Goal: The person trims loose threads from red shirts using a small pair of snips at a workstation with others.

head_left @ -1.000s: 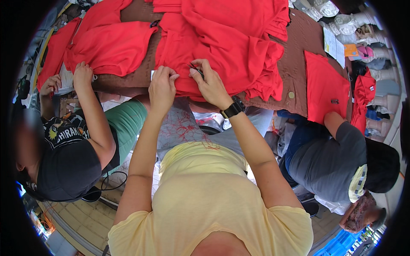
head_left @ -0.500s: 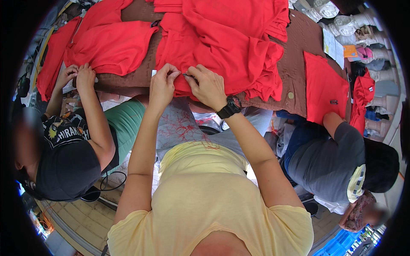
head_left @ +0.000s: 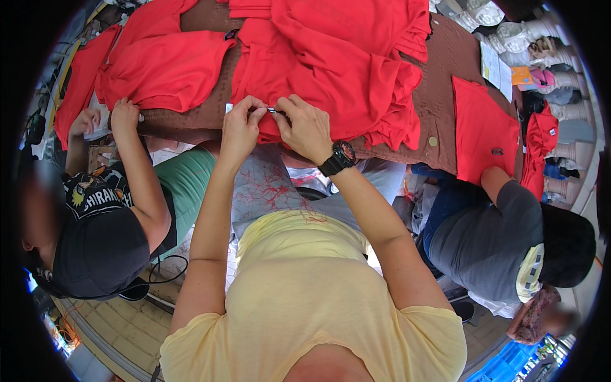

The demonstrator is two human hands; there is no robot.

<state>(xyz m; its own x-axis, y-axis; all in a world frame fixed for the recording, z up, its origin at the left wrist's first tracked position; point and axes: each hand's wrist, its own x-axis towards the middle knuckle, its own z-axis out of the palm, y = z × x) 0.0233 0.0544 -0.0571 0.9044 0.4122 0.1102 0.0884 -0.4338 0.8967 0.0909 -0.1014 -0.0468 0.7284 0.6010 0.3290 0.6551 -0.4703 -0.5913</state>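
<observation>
A heap of red garments (head_left: pixel 318 70) lies in front of me on the brown cloth-covered table. My left hand (head_left: pixel 242 127) pinches the near left edge of the red cloth, thumb against fingers, with a small white tag (head_left: pixel 229 108) beside its knuckles. Close to its right, my right hand (head_left: pixel 305 130) is closed round a small dark tool (head_left: pixel 272 110) with a shiny tip. That tip points at the left fingertips. Most of the tool is hidden in the fingers, so its kind cannot be made out. A black watch (head_left: pixel 337 158) is on my right wrist.
At the left, a person (head_left: pixel 153 204) handles another red garment (head_left: pixel 165 70). Another person (head_left: pixel 490 235) sits at the right by a red piece (head_left: pixel 487 134). Papers (head_left: pixel 496 71) lie on the brown table cover (head_left: pixel 449 70). Red threads (head_left: pixel 280 191) are scattered over my lap.
My right hand has shifted slightly up and left, and the tool's shiny tip shows more. My left hand has barely moved. The left person's hands have moved a little apart.
</observation>
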